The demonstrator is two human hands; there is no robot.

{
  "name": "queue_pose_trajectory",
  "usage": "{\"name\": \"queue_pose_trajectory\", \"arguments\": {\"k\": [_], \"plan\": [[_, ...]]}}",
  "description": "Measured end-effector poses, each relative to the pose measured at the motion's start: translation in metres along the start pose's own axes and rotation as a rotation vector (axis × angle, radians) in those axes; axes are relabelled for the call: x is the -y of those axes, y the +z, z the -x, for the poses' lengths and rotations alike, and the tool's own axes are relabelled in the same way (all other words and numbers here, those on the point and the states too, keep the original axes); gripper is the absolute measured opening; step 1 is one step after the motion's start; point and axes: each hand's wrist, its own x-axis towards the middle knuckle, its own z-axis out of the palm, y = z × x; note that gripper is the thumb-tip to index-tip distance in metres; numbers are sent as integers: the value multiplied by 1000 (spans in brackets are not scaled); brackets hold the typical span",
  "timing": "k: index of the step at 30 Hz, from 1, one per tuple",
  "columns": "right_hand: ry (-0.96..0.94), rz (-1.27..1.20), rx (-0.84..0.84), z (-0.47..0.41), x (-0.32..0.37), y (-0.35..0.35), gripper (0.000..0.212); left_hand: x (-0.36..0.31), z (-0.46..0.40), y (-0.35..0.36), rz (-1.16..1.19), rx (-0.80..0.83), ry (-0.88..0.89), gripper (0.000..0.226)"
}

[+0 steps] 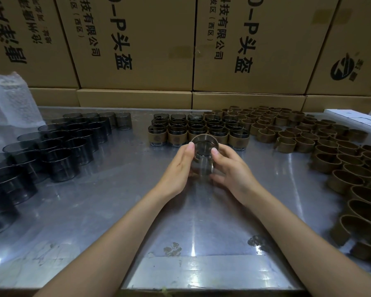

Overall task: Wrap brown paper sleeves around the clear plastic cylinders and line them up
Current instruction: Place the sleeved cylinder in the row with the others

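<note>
Head view: both hands' grip holds a clear cylinder point(204, 155) above the steel table point(116, 211), cartons point(137, 43) behind.

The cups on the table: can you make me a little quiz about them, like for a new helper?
1. True or false: the cup between the left hand and right hand already wears a sleeve.
2. Which side of the table holds the loose sleeves: A left, B right?
3. Fill in: the wrapped cups stand in ____ just behind the hands.

Key: 1 false; 2 B; 3 rows.
</note>
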Motion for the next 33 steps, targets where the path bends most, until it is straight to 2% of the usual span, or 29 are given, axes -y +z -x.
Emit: {"name": "queue_pose_trajectory", "arguments": {"k": [3,10,15,18,22,25,27,30,33], "plan": [[-25,-24,-23,1,1,0,52,-6,1,2,83,-32,-17,44],[-11,-55,-55,1,0,-1,49,-12,2,-1,174,-76,-108,43],[-8,-88,-94,2,2,1,31,-7,-2,-4,186,-115,-143,39],[24,-138,-79,2,5,2,38,-4,-3,-6,279,-77,-157,46],[161,-286,83,6,16,-2,41,-8,-5,-14,395,-15,-150,66],[245,-260,150,8,22,-9,49,-11,-5,-22,439,68,-151,56],[247,-242,170,9,23,-11,49,-14,-4,-24,427,125,-205,54],[234,-257,209,11,24,-12,48,-16,0,-24,393,217,-333,65],[211,-274,284,13,25,-14,52,-17,5,-24,428,270,-329,83]]}}
